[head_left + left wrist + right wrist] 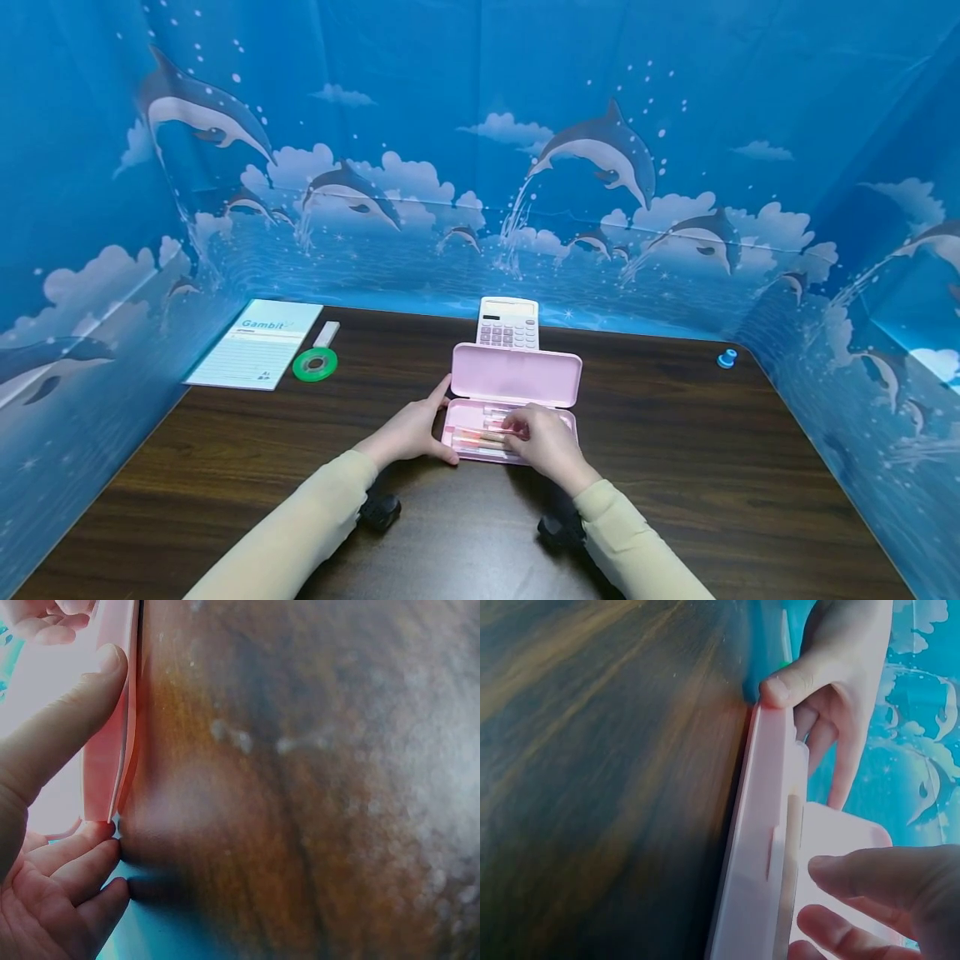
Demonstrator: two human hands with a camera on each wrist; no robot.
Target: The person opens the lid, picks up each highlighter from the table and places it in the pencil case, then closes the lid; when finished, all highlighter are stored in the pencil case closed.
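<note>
An open pink pencil case [516, 373] lies near the middle of the table, its lid tipped back. Slim pens [480, 434] with pale, orange and pink parts lie lengthwise in its tray. My left hand [408, 429] holds the case's left end, thumb at the front corner and fingers round the far side. Over the right part of the tray is my right hand [549, 442], its bent fingers down among the pens. In the right wrist view its thumb [844, 868] and fingers stand apart beside a tan pen [789, 855], with nothing seen between them.
Behind the lid stands a white calculator [508, 321]. At the back left lie a paper pad [258, 343], a green tape roll [315, 364] and a small white stick-shaped thing [326, 334]. A small blue object [727, 358] sits at the far right. A dolphin-print curtain [420, 100] encloses the table.
</note>
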